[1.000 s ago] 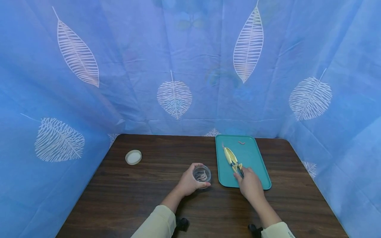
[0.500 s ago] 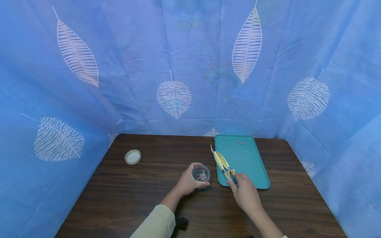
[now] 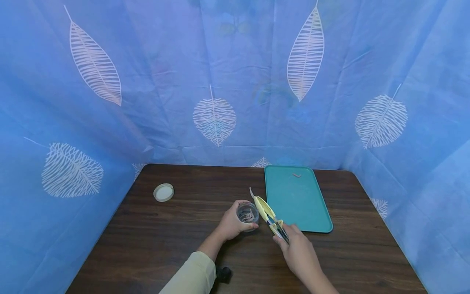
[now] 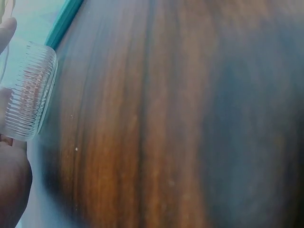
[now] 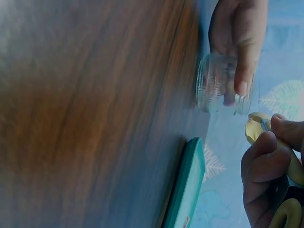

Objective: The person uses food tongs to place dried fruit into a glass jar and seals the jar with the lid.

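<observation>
My left hand (image 3: 232,222) grips a small clear jar (image 5: 213,83) with fingers and thumb around its side. Several thin pinkish worm-like pieces (image 3: 249,215) lie inside it. In my right hand (image 3: 299,249) are yellow tongs (image 3: 265,210), their tips just to the right of the jar's rim and pointing away from me. A thin, pale worm-like strip (image 3: 251,192) sticks out from the tongs' tips. The right wrist view shows the curled fingers (image 5: 266,164) around the tongs, close to the jar.
A teal tray (image 3: 299,204) lies on the dark wooden table (image 3: 165,245), right of the jar. One pink worm-like piece (image 3: 296,175) rests near its far edge. At the far left is a round white lid (image 3: 163,192). A blue leaf-print cloth (image 3: 242,73) hangs behind.
My right hand has carried the tongs and the pale strip from over the tray leftward to beside the jar. The left hand and jar have stayed in place.
</observation>
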{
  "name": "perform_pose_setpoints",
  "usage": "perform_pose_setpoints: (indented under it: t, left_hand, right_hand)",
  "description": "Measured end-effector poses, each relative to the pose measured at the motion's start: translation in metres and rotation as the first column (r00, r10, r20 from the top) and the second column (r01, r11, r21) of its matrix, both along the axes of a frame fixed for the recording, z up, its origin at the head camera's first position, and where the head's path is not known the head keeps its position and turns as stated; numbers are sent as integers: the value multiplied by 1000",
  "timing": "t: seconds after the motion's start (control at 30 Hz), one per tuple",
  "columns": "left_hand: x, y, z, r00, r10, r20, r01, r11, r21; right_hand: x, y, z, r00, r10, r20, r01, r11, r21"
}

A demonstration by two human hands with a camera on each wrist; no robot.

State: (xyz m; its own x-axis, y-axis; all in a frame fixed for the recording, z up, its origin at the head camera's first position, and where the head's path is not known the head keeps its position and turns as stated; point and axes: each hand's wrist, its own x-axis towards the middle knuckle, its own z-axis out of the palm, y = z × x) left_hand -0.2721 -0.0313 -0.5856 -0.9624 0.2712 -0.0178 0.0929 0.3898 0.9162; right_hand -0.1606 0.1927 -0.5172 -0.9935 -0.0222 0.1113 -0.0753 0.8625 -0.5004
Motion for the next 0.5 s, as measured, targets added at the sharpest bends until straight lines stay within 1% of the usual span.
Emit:
perform_pose_setpoints:
  t: [0.2,0.3,0.5]
  left_hand:
    - [0,1,-1,1000,1,-9,-1,1000,-15]
    - [1,0,0,1000,8,-6,-8,1000,-17]
    - [1,-1,0,1000,8,2,-8,1000,-22]
  right_hand:
    - [14,-2,3,1000,1,28,-1,1000,-6]
    - [19,-1,4,999,10,30,-10,1000,-6]
    - [26,0,4,999,-5,51,5,1000,3]
